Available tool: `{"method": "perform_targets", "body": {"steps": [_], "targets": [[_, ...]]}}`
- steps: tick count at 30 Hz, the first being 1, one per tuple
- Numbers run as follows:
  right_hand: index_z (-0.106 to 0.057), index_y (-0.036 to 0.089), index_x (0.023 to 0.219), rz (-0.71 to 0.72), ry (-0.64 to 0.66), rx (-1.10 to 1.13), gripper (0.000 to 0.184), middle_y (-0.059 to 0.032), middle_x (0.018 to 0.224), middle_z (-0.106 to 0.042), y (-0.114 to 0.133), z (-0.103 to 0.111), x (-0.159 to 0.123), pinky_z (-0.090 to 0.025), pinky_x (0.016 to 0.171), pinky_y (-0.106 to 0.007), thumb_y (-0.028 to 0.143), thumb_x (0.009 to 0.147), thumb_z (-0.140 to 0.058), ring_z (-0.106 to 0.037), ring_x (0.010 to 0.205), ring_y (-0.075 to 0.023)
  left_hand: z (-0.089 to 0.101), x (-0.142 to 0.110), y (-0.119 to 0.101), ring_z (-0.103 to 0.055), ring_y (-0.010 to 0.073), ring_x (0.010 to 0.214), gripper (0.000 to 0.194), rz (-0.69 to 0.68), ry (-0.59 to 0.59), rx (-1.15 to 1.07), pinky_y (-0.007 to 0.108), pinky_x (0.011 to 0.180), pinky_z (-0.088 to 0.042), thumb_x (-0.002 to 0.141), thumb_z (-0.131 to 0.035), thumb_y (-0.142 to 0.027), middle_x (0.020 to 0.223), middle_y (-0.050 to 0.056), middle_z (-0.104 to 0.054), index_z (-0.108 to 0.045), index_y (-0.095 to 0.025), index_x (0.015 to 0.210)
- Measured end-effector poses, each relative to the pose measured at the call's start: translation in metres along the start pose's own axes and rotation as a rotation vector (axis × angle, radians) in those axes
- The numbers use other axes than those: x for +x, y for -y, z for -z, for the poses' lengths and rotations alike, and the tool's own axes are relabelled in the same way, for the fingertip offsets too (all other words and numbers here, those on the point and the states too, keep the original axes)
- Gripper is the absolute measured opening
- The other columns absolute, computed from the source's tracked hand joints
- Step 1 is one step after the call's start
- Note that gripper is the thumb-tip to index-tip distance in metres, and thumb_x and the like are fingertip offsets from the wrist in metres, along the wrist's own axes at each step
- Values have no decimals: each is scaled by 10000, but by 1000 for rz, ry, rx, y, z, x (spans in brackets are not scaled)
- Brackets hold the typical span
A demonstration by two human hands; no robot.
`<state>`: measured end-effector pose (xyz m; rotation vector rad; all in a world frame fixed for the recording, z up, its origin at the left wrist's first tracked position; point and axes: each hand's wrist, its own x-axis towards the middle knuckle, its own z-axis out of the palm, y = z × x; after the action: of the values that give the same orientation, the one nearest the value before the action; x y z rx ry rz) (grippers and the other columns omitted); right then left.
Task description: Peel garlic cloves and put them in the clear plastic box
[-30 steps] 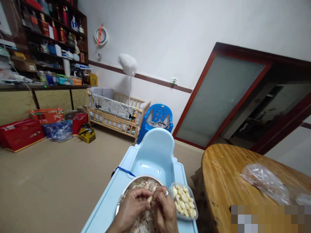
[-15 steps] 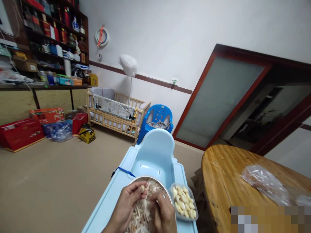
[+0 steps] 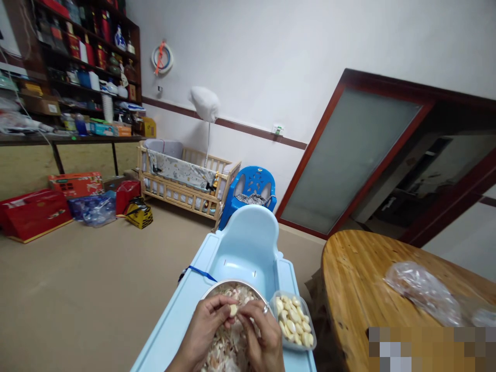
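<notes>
Over a round metal bowl [image 3: 209, 290], my left hand [image 3: 205, 325] pinches a pale garlic clove [image 3: 233, 310] between thumb and forefinger. My right hand [image 3: 263, 330] wears a ring, and its closed fingertips grip the clove's right side; any bit of skin between them is too small to make out. Papery garlic skins [image 3: 225, 349] fill the bowl beneath both hands. Just right of the bowl, a clear plastic tub [image 3: 314, 338] holds several peeled garlic cloves [image 3: 291, 328].
The bowl and tub rest on a light-blue child's chair [image 3: 248, 243] with a tray. A round wooden table [image 3: 356, 279] bearing a plastic bag [image 3: 422, 292] stands to the right. Beyond are a blue chair [image 3: 253, 181], a wooden crib [image 3: 182, 199] and red boxes [image 3: 34, 212].
My right hand has come up and left, its fingertips now meeting the clove in my left hand. More of the clove shows. The bowl and tub have stayed put.
</notes>
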<state>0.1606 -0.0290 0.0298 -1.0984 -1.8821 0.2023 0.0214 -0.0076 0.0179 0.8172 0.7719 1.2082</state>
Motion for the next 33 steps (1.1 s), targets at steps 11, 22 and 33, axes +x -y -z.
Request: {"method": "perform_targets", "body": {"steps": [11,22,33], "targets": [[-565,214,736,-22,12,59,156,-6,693,-613,-5,-3,-1,-451,594,-242,119,817,-471,-586,634,-149,-4,1,-3,-487,106,456,328,2,14,75,215,515,-382,605,-739,-437,507,-6,-615,-742,-135,734],[-527,209,754,2,41,-16,188,-28,723,-601,-14,-7,-9,-445,620,-254,110,854,-401,-586,669,-159,-2,5,11,-492,94,453,369,57,0,24,207,511,-374,576,-760,-446,489,-9,-611,-736,-117,741],[-498,218,759,-38,-169,7,215,-13,671,-540,-16,-19,-17,-414,590,-269,237,911,-347,-533,611,-162,-7,7,13,-515,91,464,394,92,-55,-76,208,539,-427,520,-792,-451,482,-26,-611,-721,-133,742]]}}
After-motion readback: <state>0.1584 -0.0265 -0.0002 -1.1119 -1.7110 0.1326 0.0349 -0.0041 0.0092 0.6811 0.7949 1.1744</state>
